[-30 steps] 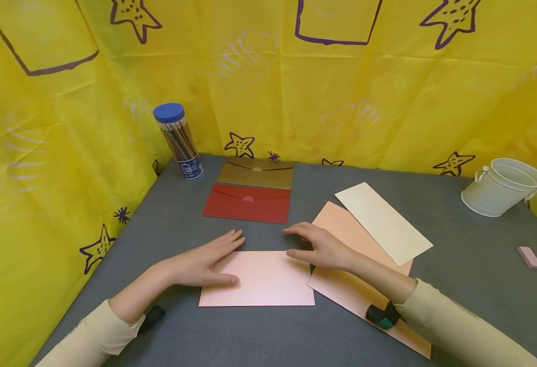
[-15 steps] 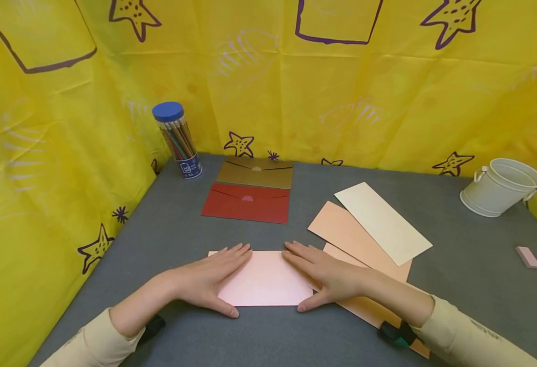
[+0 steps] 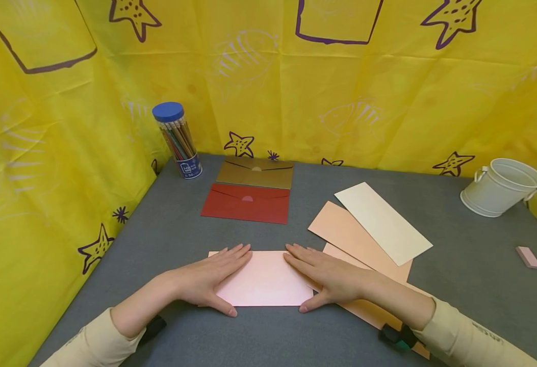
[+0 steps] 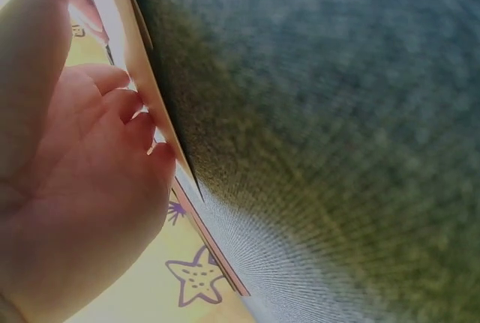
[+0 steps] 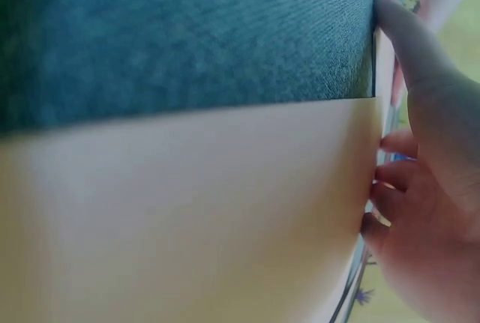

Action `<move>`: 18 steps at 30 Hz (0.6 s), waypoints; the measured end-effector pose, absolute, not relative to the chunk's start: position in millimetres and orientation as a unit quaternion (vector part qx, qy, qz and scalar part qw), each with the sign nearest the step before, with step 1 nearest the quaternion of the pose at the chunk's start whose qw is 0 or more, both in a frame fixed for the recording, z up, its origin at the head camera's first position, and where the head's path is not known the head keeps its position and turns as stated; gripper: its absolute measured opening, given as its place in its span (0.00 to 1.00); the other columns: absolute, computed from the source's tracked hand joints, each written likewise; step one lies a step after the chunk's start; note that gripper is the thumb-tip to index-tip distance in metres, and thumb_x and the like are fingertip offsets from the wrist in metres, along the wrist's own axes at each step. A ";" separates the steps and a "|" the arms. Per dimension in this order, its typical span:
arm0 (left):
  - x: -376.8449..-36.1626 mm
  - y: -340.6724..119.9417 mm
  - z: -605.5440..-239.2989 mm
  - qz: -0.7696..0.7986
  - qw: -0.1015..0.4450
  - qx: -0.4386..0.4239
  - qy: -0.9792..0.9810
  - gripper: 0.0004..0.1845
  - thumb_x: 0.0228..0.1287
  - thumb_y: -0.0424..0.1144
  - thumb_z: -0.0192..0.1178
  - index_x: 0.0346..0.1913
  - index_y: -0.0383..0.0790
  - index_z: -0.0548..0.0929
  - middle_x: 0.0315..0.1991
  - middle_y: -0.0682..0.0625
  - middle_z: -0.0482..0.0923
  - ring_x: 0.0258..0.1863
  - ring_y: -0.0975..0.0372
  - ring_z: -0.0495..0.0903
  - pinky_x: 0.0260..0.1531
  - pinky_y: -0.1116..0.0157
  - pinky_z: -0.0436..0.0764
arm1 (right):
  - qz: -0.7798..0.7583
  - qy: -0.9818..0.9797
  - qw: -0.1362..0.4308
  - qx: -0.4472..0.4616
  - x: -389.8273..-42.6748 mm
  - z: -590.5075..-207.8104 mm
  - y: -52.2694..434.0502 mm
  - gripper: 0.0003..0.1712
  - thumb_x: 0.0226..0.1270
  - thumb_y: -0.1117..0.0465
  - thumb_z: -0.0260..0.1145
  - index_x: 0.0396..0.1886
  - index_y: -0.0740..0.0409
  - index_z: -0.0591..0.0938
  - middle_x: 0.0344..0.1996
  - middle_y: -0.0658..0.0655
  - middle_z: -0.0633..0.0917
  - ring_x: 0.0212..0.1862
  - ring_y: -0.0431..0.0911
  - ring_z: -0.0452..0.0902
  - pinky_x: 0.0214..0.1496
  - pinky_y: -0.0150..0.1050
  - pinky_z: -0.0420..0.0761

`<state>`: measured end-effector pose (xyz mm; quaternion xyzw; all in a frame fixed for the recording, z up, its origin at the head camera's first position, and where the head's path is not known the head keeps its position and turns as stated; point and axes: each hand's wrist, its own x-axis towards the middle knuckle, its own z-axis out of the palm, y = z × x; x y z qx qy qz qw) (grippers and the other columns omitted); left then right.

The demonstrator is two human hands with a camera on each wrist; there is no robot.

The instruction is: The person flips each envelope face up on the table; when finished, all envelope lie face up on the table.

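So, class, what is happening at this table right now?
A person presses both hands flat on a pink sheet lying on the grey table. The left hand covers its left end, the right hand its right end, fingers straight. The right forearm lies over one of the peach sheets, and a cream sheet overlaps them. Farther back lie a red envelope and a gold envelope, with a pencil tub at the left and a white bucket at the right.

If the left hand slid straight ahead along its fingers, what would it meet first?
Probably the right hand's fingertips: the left hand, flat on the pink envelope, points up and right toward them. Past those, the red envelope.
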<state>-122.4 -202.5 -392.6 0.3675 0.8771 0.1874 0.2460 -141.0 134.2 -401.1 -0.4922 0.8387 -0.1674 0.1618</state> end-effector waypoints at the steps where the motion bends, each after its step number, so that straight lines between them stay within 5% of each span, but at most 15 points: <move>1: -122.5 -202.5 -392.6 0.189 0.247 0.366 0.877 0.60 0.53 0.69 0.64 0.79 0.44 0.44 0.79 0.55 0.35 0.76 0.63 0.34 0.73 0.54 0.43 | -0.165 0.840 0.159 -0.492 -140.9 -401.2 134.1 0.59 0.60 0.30 0.62 0.78 0.58 0.49 0.78 0.58 0.46 0.77 0.50 0.40 0.74 0.48 0.50; 18: -122.6 -202.4 -387.9 0.154 0.214 0.370 0.891 0.55 0.53 0.70 0.63 0.78 0.47 0.53 0.78 0.53 0.43 0.76 0.60 0.44 0.70 0.51 0.55 | -0.161 0.843 0.144 -0.493 -139.5 -400.1 133.5 0.62 0.57 0.27 0.62 0.78 0.59 0.51 0.77 0.58 0.49 0.77 0.51 0.42 0.73 0.49 0.55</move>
